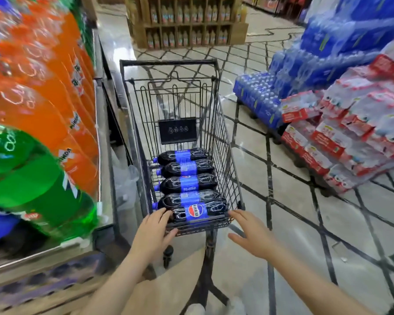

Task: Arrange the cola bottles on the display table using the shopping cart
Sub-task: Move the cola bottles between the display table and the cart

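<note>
My left hand (154,233) is my grip on the near end of the shopping cart (168,64): the fingers lie over the top of the low front edge and the thumb hooks under it, pinching the wire. My right hand (248,235) is spread, fingers straight, with the tips at the cart's near right corner, holding nothing.

Five Pepsi cola bottles (187,180) lie on their sides in a row in the cart basket, caps to the left. The nearest bottle (198,212) touches my left fingers.

What could go wrong? I think I hold the cart with only one hand, so a push may turn it crooked. It stands just beside the display surface (105,133) on the left, stacked with orange soda bottles (55,92) and green soda bottles (32,178), so it could bump that edge. The bottles are round and could roll if the cart jerks. If I lift the near bottle with one hand, it may be heavy and slip.
</note>
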Available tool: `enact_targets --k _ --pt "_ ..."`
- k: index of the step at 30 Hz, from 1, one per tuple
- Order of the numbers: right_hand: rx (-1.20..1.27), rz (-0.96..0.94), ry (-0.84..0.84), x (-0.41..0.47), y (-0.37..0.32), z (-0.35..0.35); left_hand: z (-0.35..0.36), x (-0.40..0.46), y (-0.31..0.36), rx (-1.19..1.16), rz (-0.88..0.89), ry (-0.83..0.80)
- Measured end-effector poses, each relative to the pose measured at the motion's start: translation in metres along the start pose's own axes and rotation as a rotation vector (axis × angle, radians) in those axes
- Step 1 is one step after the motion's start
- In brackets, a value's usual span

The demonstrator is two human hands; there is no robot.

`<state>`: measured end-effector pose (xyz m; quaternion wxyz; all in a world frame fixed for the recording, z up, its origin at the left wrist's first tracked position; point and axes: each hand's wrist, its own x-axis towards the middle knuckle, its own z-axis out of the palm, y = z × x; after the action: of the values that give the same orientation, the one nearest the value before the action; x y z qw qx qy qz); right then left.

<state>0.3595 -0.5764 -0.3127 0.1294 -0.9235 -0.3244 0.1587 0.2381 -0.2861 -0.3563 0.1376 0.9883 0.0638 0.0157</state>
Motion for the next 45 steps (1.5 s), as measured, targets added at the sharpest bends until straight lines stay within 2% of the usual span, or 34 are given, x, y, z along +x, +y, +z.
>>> enact_targets --k 5,8,13,17,25,28,32,39,45 --pt "0.055 -0.051 -0.059 0.055 0.023 -0.013 0.006 0.024 0.008 -0.038 -0.093 -0.024" --pt "0.050 -0.092 -0.152 0.088 0.038 -0.021 0.007 0.044 0.013 -0.032 -0.140 -0.047" --pt "0.029 -0.179 -0.267 0.148 0.063 -0.021 0.019 0.071 0.012 -0.027 -0.255 -0.160" --pt "0.000 -0.250 -0.351 0.184 0.069 -0.004 0.039 0.087 0.008 -0.029 -0.274 -0.266" --pt "-0.093 -0.239 -0.510 0.238 0.070 0.064 0.094 0.139 -0.042 -0.006 -0.217 -0.527" --pt "-0.132 -0.215 -0.583 0.254 0.077 0.097 0.123 0.159 -0.062 -0.002 -0.219 -0.704" --pt "-0.195 -0.198 -0.634 0.260 0.081 0.125 0.156 0.167 -0.077 -0.035 -0.257 -0.858" --pt "-0.306 -0.155 -0.638 0.260 0.064 0.144 0.176 0.162 -0.088 -0.179 -0.340 -0.877" --pt "-0.243 -0.167 -0.612 0.262 0.073 0.142 0.158 0.166 -0.082 -0.191 -0.322 -0.814"
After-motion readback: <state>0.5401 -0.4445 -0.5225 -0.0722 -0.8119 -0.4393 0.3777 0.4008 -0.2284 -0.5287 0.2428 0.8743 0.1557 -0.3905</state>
